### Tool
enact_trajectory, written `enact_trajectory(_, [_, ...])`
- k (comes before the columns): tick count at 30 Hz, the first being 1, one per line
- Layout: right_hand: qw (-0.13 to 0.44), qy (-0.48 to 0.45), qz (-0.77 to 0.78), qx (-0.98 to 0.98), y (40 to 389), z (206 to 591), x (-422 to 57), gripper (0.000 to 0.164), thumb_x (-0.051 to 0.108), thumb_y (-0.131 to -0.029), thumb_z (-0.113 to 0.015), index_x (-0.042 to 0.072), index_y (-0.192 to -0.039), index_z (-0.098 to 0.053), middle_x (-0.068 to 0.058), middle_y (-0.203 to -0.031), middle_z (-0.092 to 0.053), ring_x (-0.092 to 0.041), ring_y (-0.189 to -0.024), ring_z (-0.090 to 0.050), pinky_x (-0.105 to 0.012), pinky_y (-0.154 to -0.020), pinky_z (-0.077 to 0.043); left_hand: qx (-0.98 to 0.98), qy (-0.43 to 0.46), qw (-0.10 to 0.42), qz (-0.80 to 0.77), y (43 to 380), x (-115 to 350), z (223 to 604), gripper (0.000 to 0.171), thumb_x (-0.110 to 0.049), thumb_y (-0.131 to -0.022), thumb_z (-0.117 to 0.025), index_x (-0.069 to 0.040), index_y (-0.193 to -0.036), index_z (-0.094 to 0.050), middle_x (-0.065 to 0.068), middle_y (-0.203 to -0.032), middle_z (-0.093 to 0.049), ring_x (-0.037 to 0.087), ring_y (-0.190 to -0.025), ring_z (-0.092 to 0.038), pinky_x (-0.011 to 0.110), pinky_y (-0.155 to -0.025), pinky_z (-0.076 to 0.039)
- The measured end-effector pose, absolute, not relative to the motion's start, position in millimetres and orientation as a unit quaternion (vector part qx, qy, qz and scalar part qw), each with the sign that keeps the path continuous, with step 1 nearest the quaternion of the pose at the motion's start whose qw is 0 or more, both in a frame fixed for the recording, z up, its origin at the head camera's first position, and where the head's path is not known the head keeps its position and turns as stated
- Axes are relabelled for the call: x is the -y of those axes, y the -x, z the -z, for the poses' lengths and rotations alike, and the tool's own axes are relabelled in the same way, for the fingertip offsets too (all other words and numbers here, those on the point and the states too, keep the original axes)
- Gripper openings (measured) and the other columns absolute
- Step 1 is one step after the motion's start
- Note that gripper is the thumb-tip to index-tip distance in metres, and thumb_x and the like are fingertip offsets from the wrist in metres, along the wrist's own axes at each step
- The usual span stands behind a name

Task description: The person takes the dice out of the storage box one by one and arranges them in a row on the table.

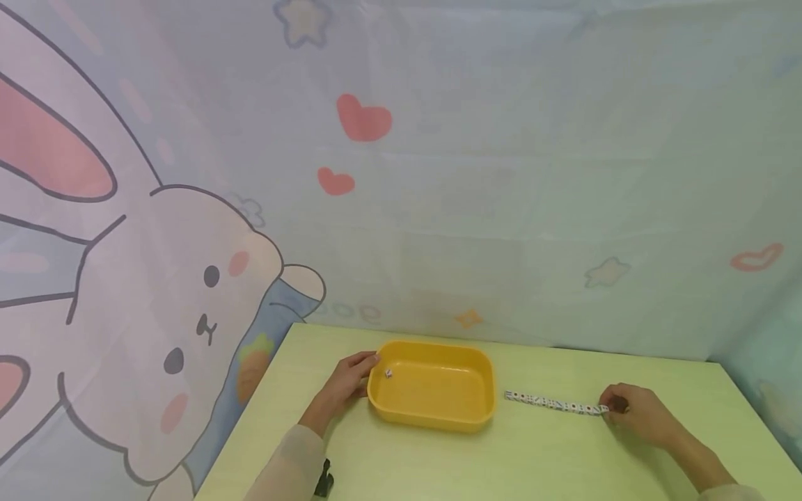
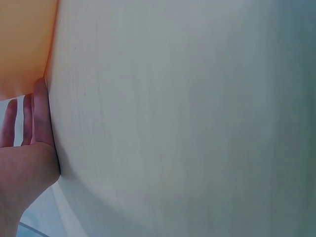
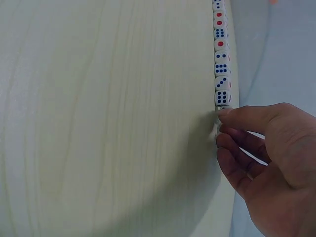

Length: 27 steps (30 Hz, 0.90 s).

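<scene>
A yellow rectangular tray (image 1: pixel 438 390) stands on the table, with one white die (image 1: pixel 388 374) near its left end. Straight fingers of my left hand (image 1: pixel 343 384) touch the tray's left side; the left wrist view shows them against its orange-looking wall (image 2: pixel 24 47). To the right of the tray runs a long straight row of white dice (image 1: pixel 551 403), with red and blue pips. At the row's right end my right hand (image 1: pixel 642 415) pinches the last die (image 3: pixel 223 107) between thumb and fingers. That die is mostly hidden by the thumb.
The pale wood-grain table (image 1: pixel 501 463) ends at a cloth backdrop (image 1: pixel 532 209) printed with a rabbit, hearts and stars. A small black object (image 1: pixel 324 480) lies beside the left sleeve, partly covered by it.
</scene>
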State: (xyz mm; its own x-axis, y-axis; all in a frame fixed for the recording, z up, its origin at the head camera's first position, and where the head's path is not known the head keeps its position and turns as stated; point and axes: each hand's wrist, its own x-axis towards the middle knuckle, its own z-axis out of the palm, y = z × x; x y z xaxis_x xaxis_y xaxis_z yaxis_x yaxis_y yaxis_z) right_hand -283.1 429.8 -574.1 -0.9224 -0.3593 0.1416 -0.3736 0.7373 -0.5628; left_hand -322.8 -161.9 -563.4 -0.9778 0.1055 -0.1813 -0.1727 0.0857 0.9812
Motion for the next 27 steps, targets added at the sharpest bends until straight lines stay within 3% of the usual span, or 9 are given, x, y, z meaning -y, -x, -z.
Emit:
enact_trajectory(9, [0.01, -0.176, -0.298, 0.938, 283.6, 581.6, -428.5, 0.014, 0.003, -0.089, -0.083, 0.01, -0.098, -0.074, 0.004, -0.094, -0.069, -0.004, -0.084, -0.062, -0.027, -0.072, -0.056, -0.725, 0.027, 0.099, -0.681, 321.9, 164.4, 562.5, 0.062, -0.044, -0.103, -0.07, -0.003, -0.148, -0.059, 0.021, -0.139, -0.065, 0.031, -0.111, -0.073, 0.037, -0.078, -0.065])
enact_trajectory(19, [0.005, -0.18, -0.312, 0.933, 279.5, 578.5, -425.4, 0.019, 0.009, -0.089, -0.085, 0.007, -0.103, -0.073, 0.001, -0.096, -0.069, -0.003, -0.085, -0.061, -0.027, -0.072, -0.056, -0.727, 0.03, 0.105, -0.678, 322.0, 166.0, 563.1, 0.063, -0.045, -0.104, -0.068, -0.003, -0.15, -0.057, 0.022, -0.141, -0.064, 0.026, -0.11, -0.072, 0.033, -0.077, -0.065])
enact_trajectory(27, [0.05, -0.159, -0.323, 0.932, 279.5, 564.3, -412.1, 0.031, 0.017, -0.093, -0.083, 0.001, -0.117, -0.072, -0.007, -0.108, -0.071, -0.018, -0.091, -0.062, -0.029, -0.071, -0.054, -0.726, 0.021, 0.108, -0.679, 323.4, 167.5, 563.0, 0.061, -0.043, -0.106, -0.065, -0.005, -0.152, -0.056, 0.018, -0.144, -0.062, 0.028, -0.12, -0.068, 0.036, -0.082, -0.065])
